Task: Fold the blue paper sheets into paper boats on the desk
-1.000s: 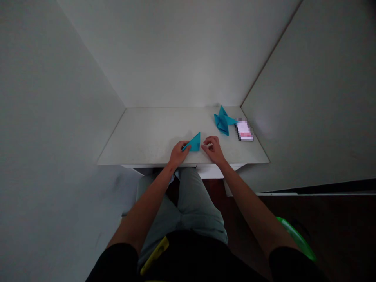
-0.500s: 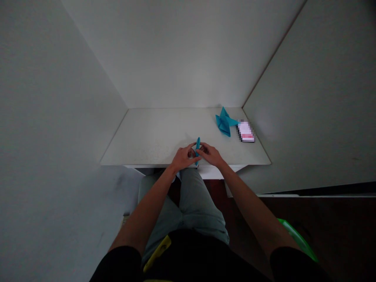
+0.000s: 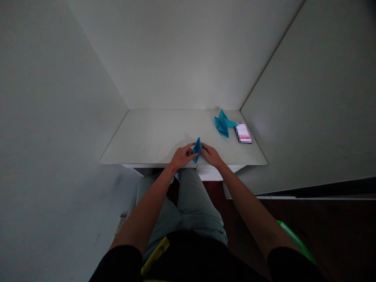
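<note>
A folded blue paper piece (image 3: 197,150) sits at the centre of the frame, over the near edge of the white desk (image 3: 152,133), its long shape running up and down between two hands. The left hand (image 3: 181,156) is mostly closed, fingers curled, its thumb laid on the paper's left side; the right hand (image 3: 212,155) is partly closed too, with fingertips gripping the opposite edge.

Judging by the layered, pointed outline, some folding is done; the paper is in hand and not set down, so handling seems unfinished, though how many folds are left cannot be told.

Counted out: two hands, one piece between them, one blue origami cluster (image 3: 222,124) right of centre (whether a single sheet or several joined, I cannot tell), and one smartphone (image 3: 243,133), its screen pixelated, just beside the cluster's right tip and perhaps touching it.
</note>
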Demonstrator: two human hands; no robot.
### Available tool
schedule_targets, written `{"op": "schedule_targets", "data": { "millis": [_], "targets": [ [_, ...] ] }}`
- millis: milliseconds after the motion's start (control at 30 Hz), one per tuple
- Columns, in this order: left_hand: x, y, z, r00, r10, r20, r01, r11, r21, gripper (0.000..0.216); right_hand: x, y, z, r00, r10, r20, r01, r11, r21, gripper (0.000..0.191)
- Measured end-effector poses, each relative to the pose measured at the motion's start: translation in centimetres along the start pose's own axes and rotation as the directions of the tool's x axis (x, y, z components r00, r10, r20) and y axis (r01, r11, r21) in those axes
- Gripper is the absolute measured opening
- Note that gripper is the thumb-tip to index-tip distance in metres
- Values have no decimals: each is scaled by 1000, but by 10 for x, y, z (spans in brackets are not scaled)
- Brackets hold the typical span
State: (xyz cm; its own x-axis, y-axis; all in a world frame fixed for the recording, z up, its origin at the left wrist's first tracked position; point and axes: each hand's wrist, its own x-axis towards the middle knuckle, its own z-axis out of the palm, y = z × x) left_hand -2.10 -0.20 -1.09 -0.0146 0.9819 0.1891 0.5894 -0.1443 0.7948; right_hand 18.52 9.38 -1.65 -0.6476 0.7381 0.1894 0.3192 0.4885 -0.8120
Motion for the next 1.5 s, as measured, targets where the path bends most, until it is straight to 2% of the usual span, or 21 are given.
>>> {"op": "schedule_targets", "data": {
  "millis": [100, 167, 333, 533, 700, 833, 967, 1133, 1267, 1333, 1500],
  "targets": [
    [0, -4, 3, 998, -35, -46, 33, 999, -32, 60, -1, -2, 1, 999, 3, -46, -3, 1000, 11, 54],
    [0, -6, 4, 996, -41, -79, 31, 992, -123, 54, -2, -4, 0, 999, 0, -40, 2, 999, 46, 53],
    [1, -4, 2, 987, -102, -125, 54, 940, -337, 35, -2, 0, -5, 998, 43, -35, -32, 958, 284, 38],
    [0, -6, 0, 984, -131, -120, 84, 937, -338, 24, -1, 5, -7, 1000, 23, 1, -22, 942, 334, 36],
    [0, -9, 1, 982, -137, -130, 86, 937, -337, 48, 3, 7, 1, 994, 89, -57, -65, 940, 336, 63],
    [1, -8, -2, 982, -143, -124, 101, 950, -296, 34, 5, 5, 0, 997, 81, 8, -80, 972, 219, 47],
    [2, -5, -3, 981, -141, -132, 97, 950, -297, 33, 4, 1, -5, 998, 63, -22, -58, 981, 183, 48],
    [4, -4, -1, 971, -173, -163, 109, 933, -342, 34, 5, 2, -3, 988, 80, -130, -52, 976, 210, 54],
    [5, -6, -1, 956, -199, -214, 105, 919, -381, 38, 6, 3, -3, 979, 145, -144, -101, 954, 281, 55],
    [5, -10, -2, 941, -214, -262, 96, 912, -398, 40, 7, 4, -3, 968, 188, -167, -120, 929, 351, 55],
    [9, -21, -1, 880, -308, -361, 111, 874, -474, 48, 9, 9, -2, 928, 221, -299, -70, 894, 442, 54]
  ]
}}
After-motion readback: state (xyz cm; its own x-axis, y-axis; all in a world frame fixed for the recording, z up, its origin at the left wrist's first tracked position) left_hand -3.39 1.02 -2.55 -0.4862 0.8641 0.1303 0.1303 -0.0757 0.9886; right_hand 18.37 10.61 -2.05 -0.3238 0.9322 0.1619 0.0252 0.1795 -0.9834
